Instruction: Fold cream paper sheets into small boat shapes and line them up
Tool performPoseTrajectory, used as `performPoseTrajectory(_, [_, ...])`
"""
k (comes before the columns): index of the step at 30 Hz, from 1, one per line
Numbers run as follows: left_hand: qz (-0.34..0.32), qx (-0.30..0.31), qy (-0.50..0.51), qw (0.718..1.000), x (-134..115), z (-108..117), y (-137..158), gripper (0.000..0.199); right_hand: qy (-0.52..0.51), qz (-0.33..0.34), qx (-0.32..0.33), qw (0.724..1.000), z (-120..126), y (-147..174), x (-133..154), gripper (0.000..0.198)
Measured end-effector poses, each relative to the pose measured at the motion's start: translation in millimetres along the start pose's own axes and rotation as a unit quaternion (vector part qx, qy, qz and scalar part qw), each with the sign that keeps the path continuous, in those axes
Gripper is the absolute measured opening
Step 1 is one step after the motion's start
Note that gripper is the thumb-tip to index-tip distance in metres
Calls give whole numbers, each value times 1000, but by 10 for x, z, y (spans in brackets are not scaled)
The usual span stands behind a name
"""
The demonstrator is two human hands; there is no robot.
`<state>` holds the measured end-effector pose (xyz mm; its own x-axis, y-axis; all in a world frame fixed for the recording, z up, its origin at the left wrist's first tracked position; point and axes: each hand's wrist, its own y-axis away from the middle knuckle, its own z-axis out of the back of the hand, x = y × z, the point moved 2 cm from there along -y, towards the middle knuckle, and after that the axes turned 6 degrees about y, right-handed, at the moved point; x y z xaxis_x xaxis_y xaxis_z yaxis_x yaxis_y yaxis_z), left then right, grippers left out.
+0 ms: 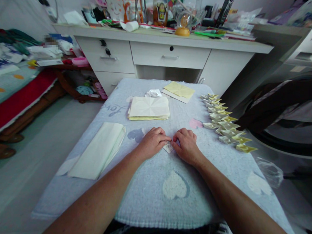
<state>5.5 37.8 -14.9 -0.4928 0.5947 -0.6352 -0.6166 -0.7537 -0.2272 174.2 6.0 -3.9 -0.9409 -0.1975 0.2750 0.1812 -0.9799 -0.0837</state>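
A small folded piece of paper, pale with faint markings, lies on the cloth-covered table between my hands. My left hand pinches its left edge with thumb and fingers together. On the other side, my right hand has its fingers curled and pressed on the paper's right edge. Parts of the paper are hidden beneath the fingertips. Just beyond the hands sits a stack of creased white and yellow paper sheets.
Rows of folded paper boats line the table's right side. A long folded white paper bundle lies at left. Farther back are yellow sheets and a crumpled white paper. A cluttered white desk stands behind.
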Motion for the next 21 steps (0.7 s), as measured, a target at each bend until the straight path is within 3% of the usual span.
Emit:
performPoseTrajectory(7, [3, -10, 10, 1000, -2, 5, 6, 23, -1, 18, 20, 1000, 29, 13, -24, 13])
performPoseTrajectory(21, [16, -18, 0, 1000, -13, -16, 0, 21, 49, 16, 1, 999, -12, 9, 25, 16])
